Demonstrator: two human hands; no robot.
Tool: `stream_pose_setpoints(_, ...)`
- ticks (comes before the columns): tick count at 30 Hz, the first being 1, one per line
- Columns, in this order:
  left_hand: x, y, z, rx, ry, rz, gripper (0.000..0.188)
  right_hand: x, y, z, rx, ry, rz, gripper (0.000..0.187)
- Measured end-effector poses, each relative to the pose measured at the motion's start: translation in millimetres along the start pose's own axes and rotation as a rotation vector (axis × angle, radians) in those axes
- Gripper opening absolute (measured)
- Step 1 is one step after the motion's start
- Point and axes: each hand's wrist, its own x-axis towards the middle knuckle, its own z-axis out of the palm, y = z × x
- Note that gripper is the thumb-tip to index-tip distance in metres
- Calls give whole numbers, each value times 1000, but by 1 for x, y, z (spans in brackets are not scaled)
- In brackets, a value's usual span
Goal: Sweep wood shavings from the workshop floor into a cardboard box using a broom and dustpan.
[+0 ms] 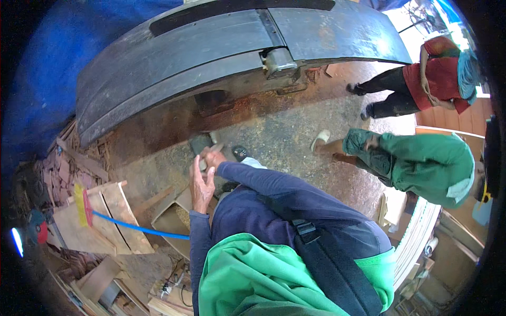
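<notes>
Showing between the two hands, above the floor [274, 126], is a small pale piece [202, 164], too blurred to identify. The left hand [200, 189] is wide, fingers extended and thumb apart; the right hand [213, 157] curls beside it, and whether it grips the piece I cannot tell. Just beyond them is a dark grey block [200, 143]. Farther out stretches a long dark metal surface [205, 50], a metal cylinder [280, 62] at its near edge, wood scraps [63, 171] below its left corner. Near its right corner stand a person in red [440, 79] and a person in green [429, 160].
</notes>
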Motion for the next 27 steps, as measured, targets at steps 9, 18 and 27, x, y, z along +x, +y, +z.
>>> stream_pose_setpoints(9, -11, -66, -4, 426, 179, 132, 24, -35, -25, 12, 106, -66, -261, 33)
stream_pose_setpoints(18, -9, -123, -23, 542, -24, 74, 21, -178, 156, -93, -315, 106, 686, 28)
stream_pose_setpoints(27, 30, -152, -9, 631, -171, -73, 14, -436, 271, -95, 47, 481, 1481, 21)
